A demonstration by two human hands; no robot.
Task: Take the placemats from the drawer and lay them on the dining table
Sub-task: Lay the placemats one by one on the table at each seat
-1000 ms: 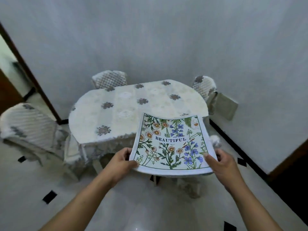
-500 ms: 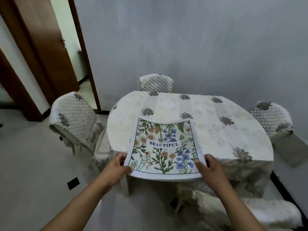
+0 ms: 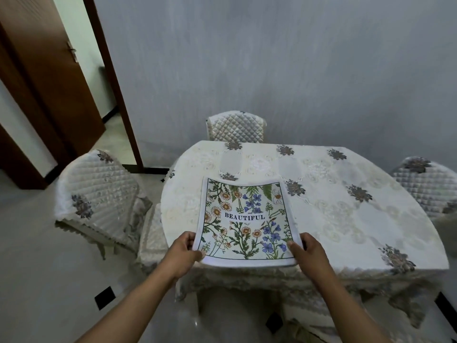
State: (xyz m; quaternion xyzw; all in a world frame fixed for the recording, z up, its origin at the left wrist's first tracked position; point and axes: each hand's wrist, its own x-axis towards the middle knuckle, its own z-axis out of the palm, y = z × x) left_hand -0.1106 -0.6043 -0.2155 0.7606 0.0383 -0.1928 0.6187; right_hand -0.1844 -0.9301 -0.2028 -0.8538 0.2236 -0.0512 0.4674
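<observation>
A white placemat (image 3: 244,219) printed with flowers and the word BEAUTIFUL is held flat over the near left part of the dining table (image 3: 346,219). My left hand (image 3: 183,254) grips its near left corner and my right hand (image 3: 310,253) grips its near right corner. The mat's far edge reaches over the cream embroidered tablecloth; its near edge hangs just above the table's front edge. Whether it is one mat or a stack, I cannot tell. The drawer is out of view.
Quilted chairs stand at the left (image 3: 99,196), behind the table (image 3: 236,126) and at the right (image 3: 427,184). A brown door (image 3: 44,78) stands open at the far left. The grey wall rises right behind the table. Pale tiled floor lies at the lower left.
I have come closer to the table and turned. The placemat, gripped by both hands throughout, has moved from in front of the table to over its near part.
</observation>
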